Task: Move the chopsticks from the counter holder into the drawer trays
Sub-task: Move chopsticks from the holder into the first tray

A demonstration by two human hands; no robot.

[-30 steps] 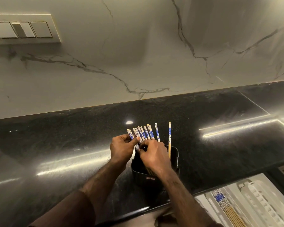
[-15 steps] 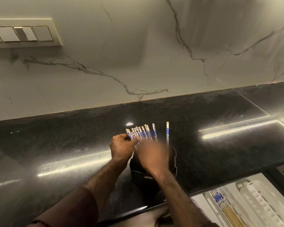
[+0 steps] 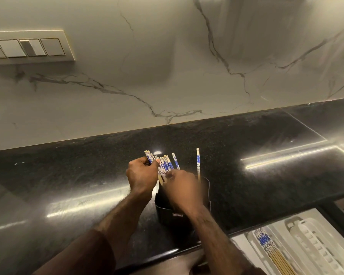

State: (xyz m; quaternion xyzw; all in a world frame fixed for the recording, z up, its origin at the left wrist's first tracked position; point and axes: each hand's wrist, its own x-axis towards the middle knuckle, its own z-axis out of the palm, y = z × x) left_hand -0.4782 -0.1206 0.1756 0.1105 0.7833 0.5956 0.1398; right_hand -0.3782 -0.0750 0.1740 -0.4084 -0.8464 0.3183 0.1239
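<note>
Over holder (image 3: 182, 207), hands (image 3: 142, 174) gripping chopsticks (image 3: 164, 165)

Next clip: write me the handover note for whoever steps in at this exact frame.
Left hand: closed on a fanned bunch of chopsticks still standing in the holder.
Right hand: blurred, over the holder's mouth by the bunch; grip cannot be told.
Holder sits on the counter. Two more sticks stand apart: one by the bunch, one at the right.
Done: one batch lies in a drawer tray.
Left: lift the bunch and strays, lay them in the trays.
</note>
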